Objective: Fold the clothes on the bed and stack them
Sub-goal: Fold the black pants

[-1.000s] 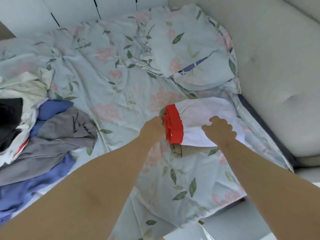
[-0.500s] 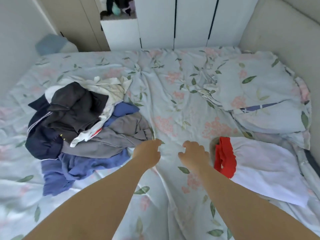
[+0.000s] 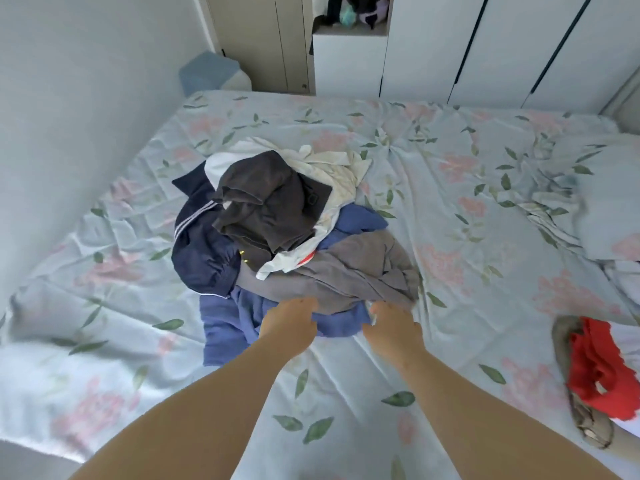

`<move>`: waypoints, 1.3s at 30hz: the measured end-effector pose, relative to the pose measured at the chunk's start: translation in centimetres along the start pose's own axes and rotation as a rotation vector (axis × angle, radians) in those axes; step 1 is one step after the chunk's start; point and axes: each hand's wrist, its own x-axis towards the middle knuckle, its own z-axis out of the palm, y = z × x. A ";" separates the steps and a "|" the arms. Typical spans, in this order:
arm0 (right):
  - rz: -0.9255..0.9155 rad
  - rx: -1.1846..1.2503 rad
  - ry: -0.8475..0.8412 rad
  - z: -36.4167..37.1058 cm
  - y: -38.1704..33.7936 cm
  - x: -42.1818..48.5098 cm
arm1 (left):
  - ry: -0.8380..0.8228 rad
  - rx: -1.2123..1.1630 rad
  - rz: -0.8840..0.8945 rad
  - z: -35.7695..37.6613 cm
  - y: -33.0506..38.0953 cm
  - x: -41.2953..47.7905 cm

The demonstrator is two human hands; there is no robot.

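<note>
Bed (image 3: 457, 344) takes up nearly the whole view. It has a pale blue sheet with pink flowers and green leaves, wrinkled all over. The left side sits tight against a plain wall (image 3: 69, 133), white wardrobe doors (image 3: 485, 46) stand past the far end, and a pillow (image 3: 609, 188) in the same print is over on the right.

The unfolded pile of clothes (image 3: 277, 220) sits mid-bed, a bit left of centre, with bare sheet all round it, most of it to the right and on the near side.

- On top: a floppy dark grey top (image 3: 263, 202)
- Left: a navy piece (image 3: 197, 258) with thin white stripes
- Behind: something cream-white (image 3: 332, 168)
- Front: a soft grey garment (image 3: 353, 268) draped over a blue garment (image 3: 228, 327)

Both hands are at the pile's near edge. The left hand (image 3: 289, 325) has its fingers stretched out fairly straight, tips touching the grey fabric. The right hand (image 3: 393, 327) has its fingertips at that same hem, but I honestly can't tell if they're pinching it.

Well apart at the right edge, a folded red garment (image 3: 595, 368) lies on top of other folded stuff.
</note>
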 end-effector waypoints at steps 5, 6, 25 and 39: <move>0.043 0.002 0.004 2.5 -5.6 1.8 | -0.013 -0.022 0.012 -0.9 -7.0 2.1; 0.048 0.003 0.004 2.9 -6.4 2.2 | -0.011 -0.029 0.019 -1.0 -8.0 2.7; 0.208 0.044 0.006 5.3 -10.3 15.7 | 0.129 0.035 0.065 0.3 -14.4 24.3; 0.239 0.120 0.017 6.7 -8.0 15.5 | 0.108 -0.346 0.021 1.1 -14.0 27.5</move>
